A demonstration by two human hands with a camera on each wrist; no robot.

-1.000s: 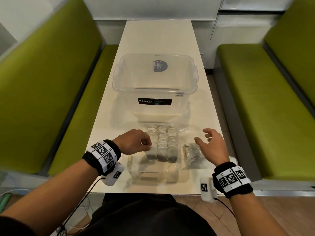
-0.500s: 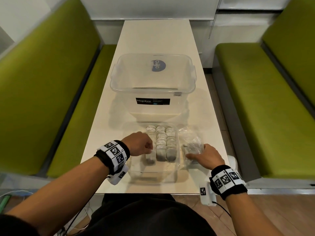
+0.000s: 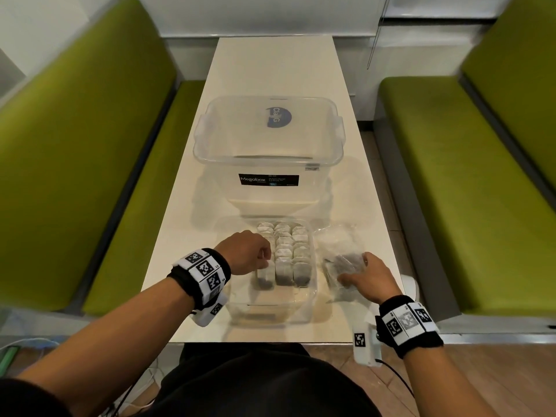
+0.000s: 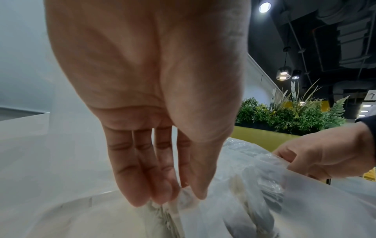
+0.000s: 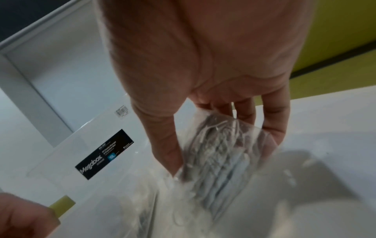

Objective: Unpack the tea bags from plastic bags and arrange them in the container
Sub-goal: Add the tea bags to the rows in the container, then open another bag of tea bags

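Observation:
A small clear container [image 3: 311, 291] near the table's front edge holds three rows of upright tea bags [image 3: 284, 251]. My left hand [image 3: 258, 254] reaches into its left row, and its fingertips [image 4: 162, 195] pinch the top of a tea bag [image 4: 184, 198]. To the container's right lies a clear plastic bag [image 3: 340, 245] with a stack of tea bags [image 3: 346, 263] inside. My right hand [image 3: 365, 276] grips that stack through the plastic, thumb on one side and fingers [image 5: 272, 128] on the other; the wrapped stack [image 5: 219, 154] shows close up in the right wrist view.
A large clear Megabox tub [image 3: 269, 162] stands behind the small container, mid-table. Green benches [image 3: 75, 152] flank the narrow white table [image 3: 273, 64] on both sides. The table's front edge runs just below the small container.
My right hand came down from hovering onto the plastic bag and closed round the tea bag stack. My left hand drew back slightly toward me along the left row.

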